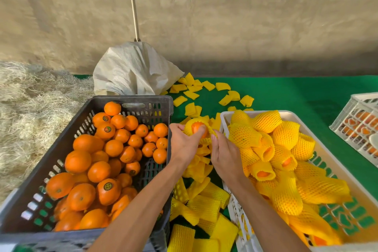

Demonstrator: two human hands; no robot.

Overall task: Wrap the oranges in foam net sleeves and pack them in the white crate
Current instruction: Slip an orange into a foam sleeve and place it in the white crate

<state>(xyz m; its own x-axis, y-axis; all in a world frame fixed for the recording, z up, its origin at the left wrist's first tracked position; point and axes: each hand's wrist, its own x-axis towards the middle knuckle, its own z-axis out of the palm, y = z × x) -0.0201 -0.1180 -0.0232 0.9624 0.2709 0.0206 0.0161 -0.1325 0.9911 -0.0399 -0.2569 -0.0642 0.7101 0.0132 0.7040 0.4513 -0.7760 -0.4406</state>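
Head cam: both hands are up between the two crates, working one orange [198,129] that's half inside a yellow foam net sleeve [191,127]. Left hand [183,145] has its grip curled around the orange and sleeve, right hand [224,154] pinches the sleeve's near edge. Dark crate [131,101] on the left holds a few dozen bare oranges. White crate [225,116] on the right holds a dozen or so wrapped ones. Loose sleeves litter the green bench [296,92].

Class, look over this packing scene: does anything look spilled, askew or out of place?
Yes. Empty yellow foam sleeves lie strewn loose over the green table between the dark crate and the white crate, not stacked. Nothing looks damaged.
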